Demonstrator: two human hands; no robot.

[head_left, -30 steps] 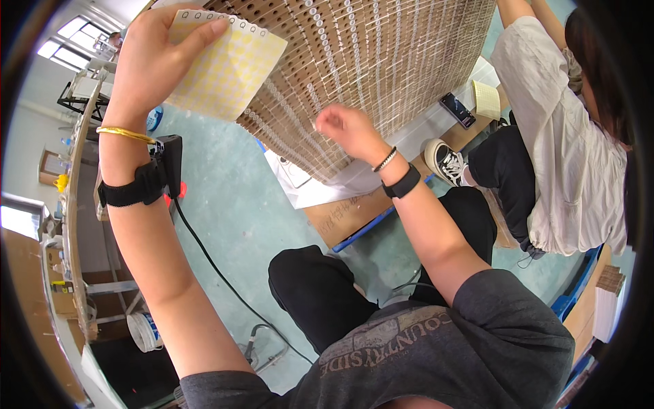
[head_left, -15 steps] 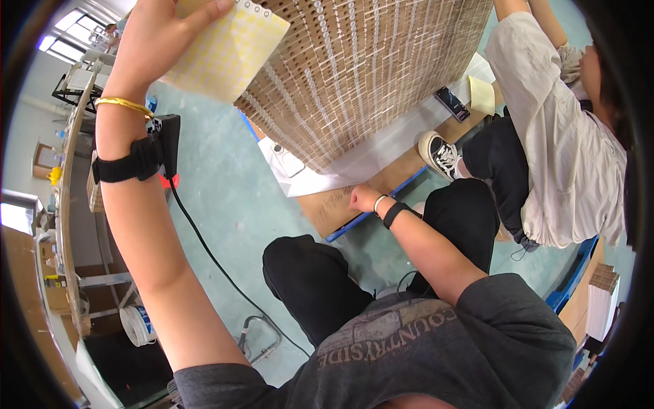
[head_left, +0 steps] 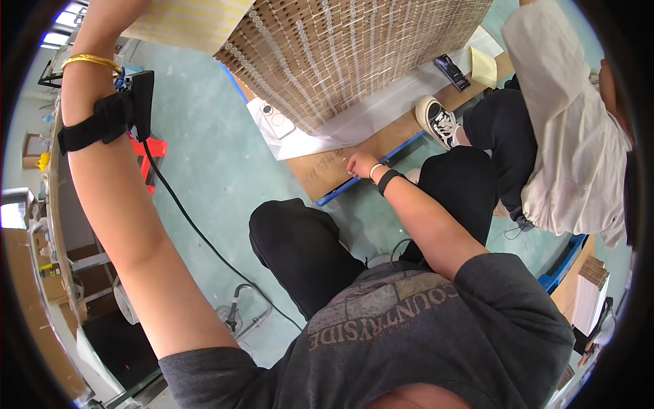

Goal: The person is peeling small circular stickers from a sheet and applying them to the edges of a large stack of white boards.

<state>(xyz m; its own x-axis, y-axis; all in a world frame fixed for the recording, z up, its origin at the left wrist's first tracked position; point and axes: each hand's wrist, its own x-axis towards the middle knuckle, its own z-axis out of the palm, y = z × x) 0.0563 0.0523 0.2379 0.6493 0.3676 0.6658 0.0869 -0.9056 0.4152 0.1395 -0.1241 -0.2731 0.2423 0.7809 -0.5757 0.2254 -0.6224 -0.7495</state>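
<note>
At the upper left, my left hand (head_left: pixel 117 15) is raised beside a large yellow-and-white checked notepad (head_left: pixel 187 26). The top edge of the picture cuts off its fingers, so its grip does not show. A tall block of stacked brown board pieces (head_left: pixel 340 61), lined with rows of holes and white ring-like bits, rises beside the notepad. Low in front of this stack, my right hand (head_left: pixel 361 165) is closed, fingers curled together over the edge of a cardboard sheet (head_left: pixel 320 170). A tiny pale speck shows at its fingertips, too small to name.
White paper (head_left: pixel 354 129) lies under the stack, above a blue pallet edge (head_left: pixel 371 174). A white phone (head_left: pixel 278 123), a dark phone (head_left: pixel 452 72) and a small yellow pad (head_left: pixel 483 67) lie around it. A co-worker's sleeve (head_left: pixel 552 88) and shoe (head_left: pixel 436 121) are at right; a red stool (head_left: pixel 154 160) stands left.
My left hand and the notepad have shifted up and left, partly out of view. The stack and pallet appear higher in the picture. My right hand stays low by the cardboard, fingers still curled.
</note>
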